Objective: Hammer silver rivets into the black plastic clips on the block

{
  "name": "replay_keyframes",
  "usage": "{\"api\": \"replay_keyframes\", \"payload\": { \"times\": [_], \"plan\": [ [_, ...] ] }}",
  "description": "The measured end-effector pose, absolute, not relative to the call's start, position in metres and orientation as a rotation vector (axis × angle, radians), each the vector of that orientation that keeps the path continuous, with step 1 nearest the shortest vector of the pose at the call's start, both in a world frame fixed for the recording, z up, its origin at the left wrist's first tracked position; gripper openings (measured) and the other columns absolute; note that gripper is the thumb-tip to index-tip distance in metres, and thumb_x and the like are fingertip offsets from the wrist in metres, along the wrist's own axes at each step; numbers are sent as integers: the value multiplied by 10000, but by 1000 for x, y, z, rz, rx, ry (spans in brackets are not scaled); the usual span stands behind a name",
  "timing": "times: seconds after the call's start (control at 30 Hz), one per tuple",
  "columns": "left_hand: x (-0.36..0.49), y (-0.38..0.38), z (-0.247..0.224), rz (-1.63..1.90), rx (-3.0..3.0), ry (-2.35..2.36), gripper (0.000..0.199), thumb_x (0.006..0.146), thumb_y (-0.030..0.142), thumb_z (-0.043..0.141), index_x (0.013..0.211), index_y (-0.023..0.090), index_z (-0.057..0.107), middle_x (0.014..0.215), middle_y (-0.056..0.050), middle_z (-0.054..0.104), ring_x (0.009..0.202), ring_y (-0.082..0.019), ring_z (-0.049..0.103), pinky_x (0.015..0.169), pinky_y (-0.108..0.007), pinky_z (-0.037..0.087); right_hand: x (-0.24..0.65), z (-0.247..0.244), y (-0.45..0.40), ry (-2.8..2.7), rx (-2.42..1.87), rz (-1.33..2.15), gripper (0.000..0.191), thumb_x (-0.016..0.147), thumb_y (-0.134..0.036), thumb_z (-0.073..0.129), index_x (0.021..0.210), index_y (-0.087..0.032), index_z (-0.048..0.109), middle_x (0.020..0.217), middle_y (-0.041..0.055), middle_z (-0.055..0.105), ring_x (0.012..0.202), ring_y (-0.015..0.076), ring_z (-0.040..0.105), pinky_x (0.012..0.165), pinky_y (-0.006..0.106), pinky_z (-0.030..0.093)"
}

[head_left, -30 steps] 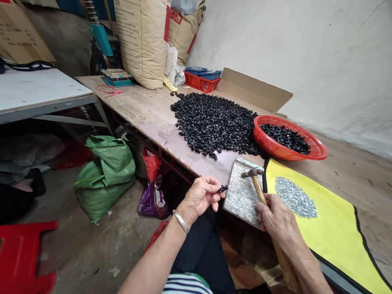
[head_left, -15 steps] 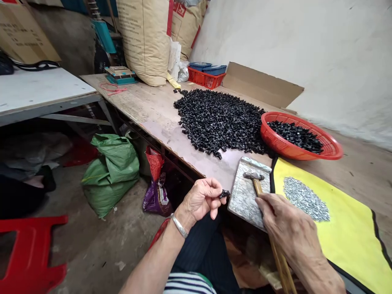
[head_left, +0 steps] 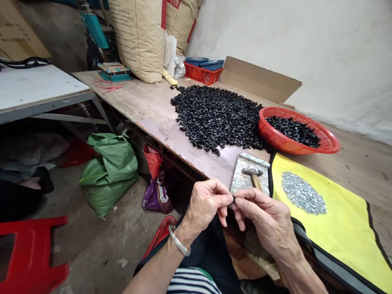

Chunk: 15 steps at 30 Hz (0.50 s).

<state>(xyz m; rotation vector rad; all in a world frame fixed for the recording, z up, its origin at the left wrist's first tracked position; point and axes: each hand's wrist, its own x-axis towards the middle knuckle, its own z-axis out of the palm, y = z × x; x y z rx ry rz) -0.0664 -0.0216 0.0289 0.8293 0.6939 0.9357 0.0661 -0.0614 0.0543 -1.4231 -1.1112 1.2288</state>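
Observation:
My left hand (head_left: 208, 204) pinches a small black piece (head_left: 233, 199), mostly hidden by the fingertips. The fingertips of my right hand (head_left: 263, 216) meet it from the other side, closed on the same piece. Just beyond the hands, a hammer (head_left: 252, 173) rests on a worn metal block (head_left: 241, 163), its handle partly behind my right hand. A large heap of black pieces (head_left: 217, 116) covers the table farther back. To the right, small silver parts (head_left: 303, 194) lie on a yellow cloth (head_left: 346, 228).
A red basket (head_left: 330, 143) with black pieces stands right of the heap. Behind are a red crate (head_left: 203, 76), cardboard (head_left: 260, 79) and big sacks (head_left: 137, 41). Green (head_left: 110, 171) and purple (head_left: 156, 198) bags sit below the table edge; a red stool (head_left: 33, 249) is at left.
My right hand has let go of the hammer, which now lies on the block, and has moved left to meet my left hand at the black piece. The view has shifted slightly.

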Motion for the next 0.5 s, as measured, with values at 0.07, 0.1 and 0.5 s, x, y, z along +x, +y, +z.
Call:
{"api": "replay_keyframes", "payload": {
  "times": [0.07, 0.1, 0.5],
  "plan": [
    [-67, -26, 35, 929, 868, 734, 127, 644, 229, 640, 635, 135, 555, 419, 31, 526, 301, -87, 451, 293, -208, 404, 67, 54, -65, -1034, -1354, 1300, 172, 732, -308, 643, 797, -150, 620, 596, 5, 610, 417, 103, 522, 415, 242, 425],
    [-68, -28, 37, 926, 889, 756, 121, 646, 226, 635, 635, 136, 556, 417, 32, 522, 305, -86, 450, 299, -204, 400, 67, 54, -67, -994, -1324, 1336, 164, 733, -298, 642, 804, -152, 621, 599, 5, 611, 425, 106, 528, 424, 246, 430],
    [-74, -38, 48, 972, 1055, 790, 111, 688, 231, 613, 627, 150, 568, 517, 11, 565, 370, -84, 485, 359, -206, 414, 68, 55, -79, -974, -1185, 1422, 169, 782, -249, 590, 931, -170, 605, 658, 16, 616, 537, 142, 581, 477, 265, 454]
  ]
}}
